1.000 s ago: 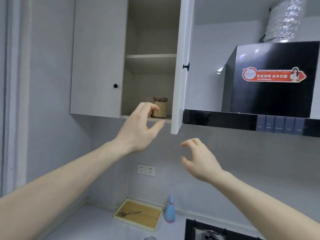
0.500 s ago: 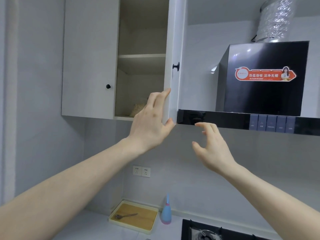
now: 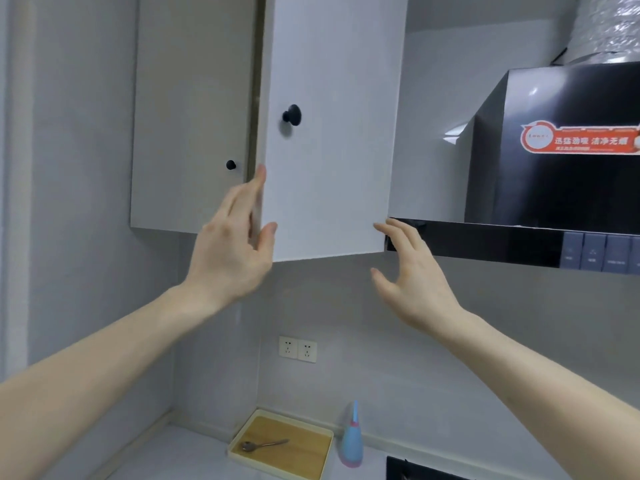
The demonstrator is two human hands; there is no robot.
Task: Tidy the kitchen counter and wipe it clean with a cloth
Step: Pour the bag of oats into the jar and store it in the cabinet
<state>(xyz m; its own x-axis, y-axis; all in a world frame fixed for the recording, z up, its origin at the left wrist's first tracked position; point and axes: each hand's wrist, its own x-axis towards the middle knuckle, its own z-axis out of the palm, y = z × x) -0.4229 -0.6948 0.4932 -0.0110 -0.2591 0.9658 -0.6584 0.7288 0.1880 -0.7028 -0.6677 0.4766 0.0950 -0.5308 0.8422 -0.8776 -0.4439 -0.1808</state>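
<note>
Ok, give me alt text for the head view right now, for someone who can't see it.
The left hand holds the free edge of a white wall cabinet door, nearly closed, while the open right hand hovers by its lower right corner. Below, a spoon lies in a wooden tray beside a blue bottle.

Cabinet door [image 3: 332,133] nearly closed at upper centre, only a thin dark gap [image 3: 255,81] on its left edge. Left hand [image 3: 232,244] sits at that edge, right hand [image 3: 412,268] by the door's lower right corner. Range hood [image 3: 554,168] blocks the upper right. Open wall below the cabinets, mid frame.
</note>
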